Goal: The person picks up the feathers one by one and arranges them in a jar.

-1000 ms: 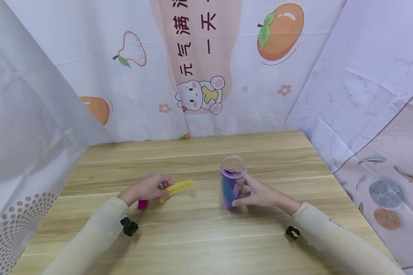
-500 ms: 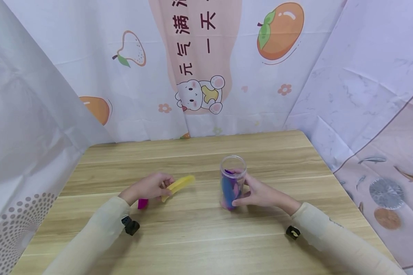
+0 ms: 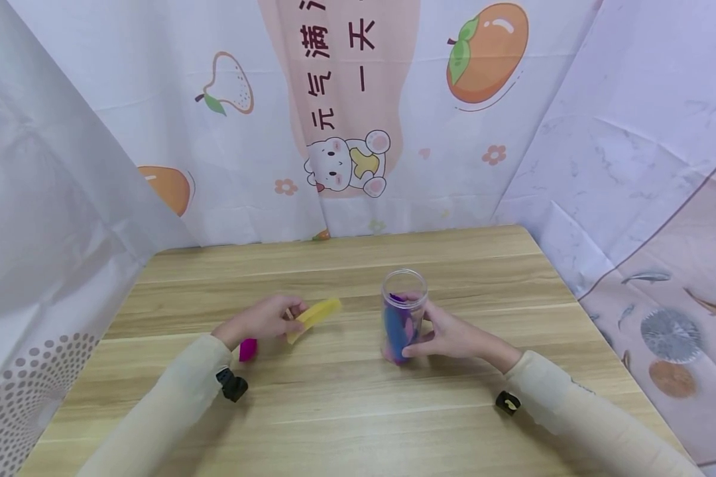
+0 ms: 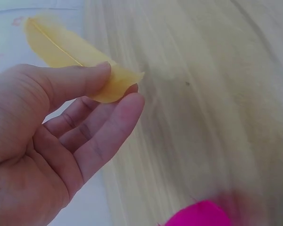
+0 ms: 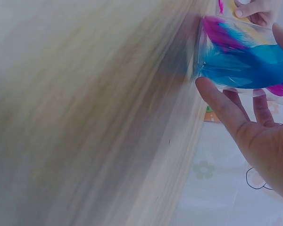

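Note:
My left hand point(image 3: 270, 318) pinches a yellow feather point(image 3: 316, 315) between thumb and fingers, its tip pointing right toward the jar. In the left wrist view the feather point(image 4: 66, 44) shows its pale central shaft above the thumb. A magenta feather point(image 3: 248, 350) lies on the table just below my left wrist. My right hand point(image 3: 450, 331) grips a clear, open-topped jar point(image 3: 404, 281) standing upright, fingers behind it and thumb at its front. Blue, purple and pink feathers point(image 5: 245, 63) are inside the jar, seen through its wall in the right wrist view.
The wooden table point(image 3: 358, 411) runs back to a printed curtain point(image 3: 227, 159). More curtains hang along the left and right sides. A small black device point(image 3: 231, 384) hangs at the left cuff, and another device point(image 3: 507, 403) at the right.
My left hand has shifted slightly right and away from me with the yellow feather, uncovering more of the magenta feather. The right hand and jar stay in place.

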### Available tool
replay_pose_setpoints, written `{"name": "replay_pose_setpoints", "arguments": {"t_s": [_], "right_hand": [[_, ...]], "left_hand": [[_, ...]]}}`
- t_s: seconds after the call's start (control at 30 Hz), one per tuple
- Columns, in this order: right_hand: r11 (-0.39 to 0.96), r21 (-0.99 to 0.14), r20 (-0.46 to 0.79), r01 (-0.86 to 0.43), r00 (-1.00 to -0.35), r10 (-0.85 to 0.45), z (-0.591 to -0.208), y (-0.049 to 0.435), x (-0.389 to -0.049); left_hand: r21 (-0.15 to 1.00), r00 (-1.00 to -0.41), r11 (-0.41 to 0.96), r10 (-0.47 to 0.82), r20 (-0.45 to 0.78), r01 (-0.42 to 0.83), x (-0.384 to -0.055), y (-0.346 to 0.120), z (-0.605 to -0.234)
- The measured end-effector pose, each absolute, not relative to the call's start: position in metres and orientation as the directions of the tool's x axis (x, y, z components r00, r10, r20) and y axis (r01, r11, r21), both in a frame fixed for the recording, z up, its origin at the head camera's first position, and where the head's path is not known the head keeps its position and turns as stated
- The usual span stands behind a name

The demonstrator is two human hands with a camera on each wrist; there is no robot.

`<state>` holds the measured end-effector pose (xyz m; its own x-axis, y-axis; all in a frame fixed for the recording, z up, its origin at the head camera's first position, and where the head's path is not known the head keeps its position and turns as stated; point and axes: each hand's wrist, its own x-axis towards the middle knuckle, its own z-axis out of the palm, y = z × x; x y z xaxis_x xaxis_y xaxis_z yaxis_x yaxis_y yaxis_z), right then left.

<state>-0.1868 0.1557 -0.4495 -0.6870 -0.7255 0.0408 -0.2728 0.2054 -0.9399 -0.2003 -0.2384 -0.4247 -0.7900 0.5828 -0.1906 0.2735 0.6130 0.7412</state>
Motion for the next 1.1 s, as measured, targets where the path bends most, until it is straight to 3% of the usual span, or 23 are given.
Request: {"name": "replay_pose_setpoints", "arguments": {"t_s": [0.3, 0.6, 1.1], "right_hand": [[0.194, -0.938, 0.055, -0.287, -0.677, -0.734, -0.453, 0.155, -0.188], [0.178, -0.942, 0.063, -0.283, -0.673, -0.737, -0.452, 0.156, -0.188], [0.17, -0.943, 0.071, -0.286, -0.672, -0.737, -0.454, 0.158, -0.188]], "left_hand": [[0.75, -0.779, 0.597, 0.6, -0.181, 0.284, -0.205, -0.231, -0.419], [0.846, -0.798, 0.51, 0.569, -0.198, 0.154, -0.205, -0.22, -0.42], [0.92, -0.824, 0.388, 0.539, -0.176, 0.058, -0.209, -0.194, -0.419]]}}
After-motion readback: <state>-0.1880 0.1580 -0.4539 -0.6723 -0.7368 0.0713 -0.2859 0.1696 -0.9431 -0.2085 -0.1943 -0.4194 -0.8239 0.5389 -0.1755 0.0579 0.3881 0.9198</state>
